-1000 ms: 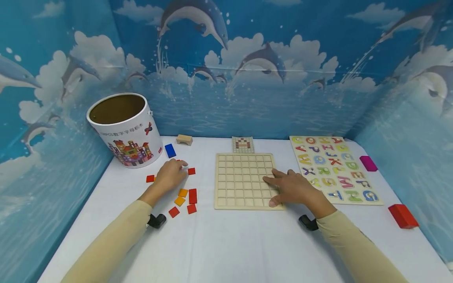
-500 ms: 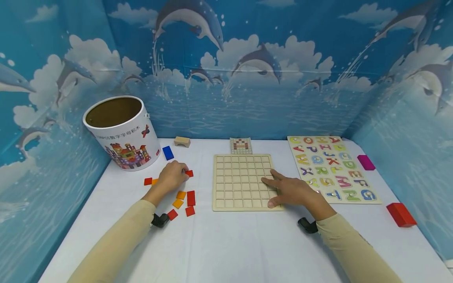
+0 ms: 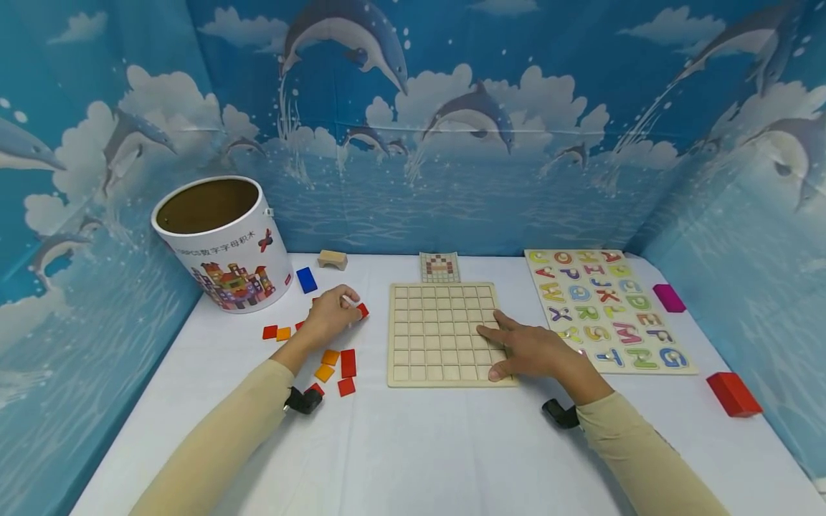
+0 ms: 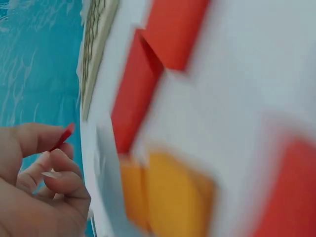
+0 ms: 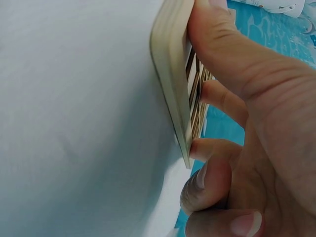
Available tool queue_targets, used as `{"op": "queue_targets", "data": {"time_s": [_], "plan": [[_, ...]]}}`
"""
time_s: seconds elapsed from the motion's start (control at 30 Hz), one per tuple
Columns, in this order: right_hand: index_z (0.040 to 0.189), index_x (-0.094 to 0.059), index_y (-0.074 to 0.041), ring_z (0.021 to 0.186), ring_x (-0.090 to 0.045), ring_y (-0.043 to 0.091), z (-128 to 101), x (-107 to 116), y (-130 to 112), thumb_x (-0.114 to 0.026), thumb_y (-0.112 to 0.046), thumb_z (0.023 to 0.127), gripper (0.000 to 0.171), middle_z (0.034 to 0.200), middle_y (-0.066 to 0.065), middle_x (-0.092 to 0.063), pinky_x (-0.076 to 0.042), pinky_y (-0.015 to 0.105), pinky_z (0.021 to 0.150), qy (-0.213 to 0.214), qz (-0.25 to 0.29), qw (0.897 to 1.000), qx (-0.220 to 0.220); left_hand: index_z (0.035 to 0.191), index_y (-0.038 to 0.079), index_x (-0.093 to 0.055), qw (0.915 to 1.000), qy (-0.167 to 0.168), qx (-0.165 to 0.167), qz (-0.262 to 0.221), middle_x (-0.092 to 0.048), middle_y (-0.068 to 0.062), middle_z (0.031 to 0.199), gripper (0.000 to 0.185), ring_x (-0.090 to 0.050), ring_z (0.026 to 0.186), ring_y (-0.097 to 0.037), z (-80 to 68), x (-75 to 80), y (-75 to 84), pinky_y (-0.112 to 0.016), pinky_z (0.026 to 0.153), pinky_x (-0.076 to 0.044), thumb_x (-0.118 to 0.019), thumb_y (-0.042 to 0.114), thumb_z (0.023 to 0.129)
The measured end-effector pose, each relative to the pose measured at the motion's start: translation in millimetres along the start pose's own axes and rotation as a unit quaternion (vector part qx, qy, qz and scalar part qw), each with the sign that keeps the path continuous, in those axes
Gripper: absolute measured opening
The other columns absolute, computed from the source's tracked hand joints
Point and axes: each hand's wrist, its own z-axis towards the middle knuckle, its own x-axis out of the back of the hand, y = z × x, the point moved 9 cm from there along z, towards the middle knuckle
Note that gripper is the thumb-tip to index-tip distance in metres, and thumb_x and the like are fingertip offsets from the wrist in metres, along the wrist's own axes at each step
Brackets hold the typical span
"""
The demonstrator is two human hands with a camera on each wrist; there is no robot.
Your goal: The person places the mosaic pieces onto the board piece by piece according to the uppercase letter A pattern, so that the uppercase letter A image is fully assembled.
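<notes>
White cardboard tub (image 3: 222,244), upper left, shows a bare brown inside. Left hand (image 3: 332,315) pinches a small red square tile (image 3: 363,309); right hand (image 3: 532,349) lies flat on the wooden grid board (image 3: 439,333), whose edge only the right wrist view shows.

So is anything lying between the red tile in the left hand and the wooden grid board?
Nothing visible. The left hand pinches a red tile just left of the grid board; only bare white table separates them. The right hand rests on the board's right side.
</notes>
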Motion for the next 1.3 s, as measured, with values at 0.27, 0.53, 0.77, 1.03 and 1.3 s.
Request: {"op": "queue_targets", "data": {"time_s": [0.27, 0.53, 0.77, 1.03, 1.3], "plan": [[0.159, -0.038, -0.022, 0.133, -0.049, 0.051, -1, -2, 4, -0.068, -0.071, 0.079, 0.098, 0.167, 0.022, -0.016, -0.05, 0.057, 0.088, -0.001, 0.009, 1.0, -0.001, 0.121, 0.012, -0.069, 0.9922, -0.012, -0.021, -0.122, -0.067, -0.009, 0.08, 0.029, -0.059, 0.072, -0.025, 30.0, -48.6, 49.0, -0.031, 0.065, -0.046, -0.073, 0.018, 0.094], [0.158, -0.039, -0.021, 0.135, -0.047, 0.051, -1, -5, -1, -0.07, -0.067, 0.081, 0.095, 0.167, 0.022, -0.017, -0.049, 0.058, 0.09, -0.009, 0.022, 1.0, -0.006, 0.117, 0.009, -0.073, 0.9923, 0.021, 0.006, -0.122, -0.074, -0.011, 0.107, 0.028, -0.07, 0.086, -0.025, 54.2, -91.9, 75.9, -0.033, 0.071, -0.055, -0.077, 0.01, 0.089], [0.158, -0.039, -0.023, 0.135, -0.048, 0.049, -2, -7, -6, -0.072, -0.066, 0.081, 0.095, 0.168, 0.02, -0.015, -0.05, 0.055, 0.088, -0.013, 0.022, 1.0, -0.013, 0.12, 0.007, -0.075, 0.9986, 0.044, -0.027, -0.01, -0.072, -0.011, 0.118, 0.03, -0.065, 0.109, -0.029, 61.6, -108.3, 93.1, -0.039, 0.085, -0.057, -0.075, 0.008, 0.09], [0.159, -0.038, -0.023, 0.133, -0.051, 0.048, 0, -3, -6, -0.07, -0.066, 0.081, 0.094, 0.168, 0.021, -0.015, -0.051, 0.052, 0.085, -0.009, 0.011, 1.0, -0.006, 0.123, 0.003, -0.073, 0.9974, 0.043, -0.053, 0.024, -0.07, -0.013, 0.123, 0.03, -0.063, 0.116, -0.032, 65.8, -111.8, 104.6, -0.043, 0.091, -0.056, -0.071, 0.006, 0.093], [0.159, -0.037, -0.022, 0.134, -0.049, 0.05, -1, -1, -2, -0.071, -0.065, 0.082, 0.094, 0.168, 0.022, -0.014, -0.05, 0.055, 0.087, -0.014, 0.018, 1.0, -0.012, 0.13, 0.006, -0.07, 0.9984, 0.027, -0.049, 0.004, -0.071, -0.011, 0.123, 0.035, -0.064, 0.116, -0.029, 64.3, -102.4, 101.9, -0.042, 0.093, -0.055, -0.071, 0.009, 0.095]]}}
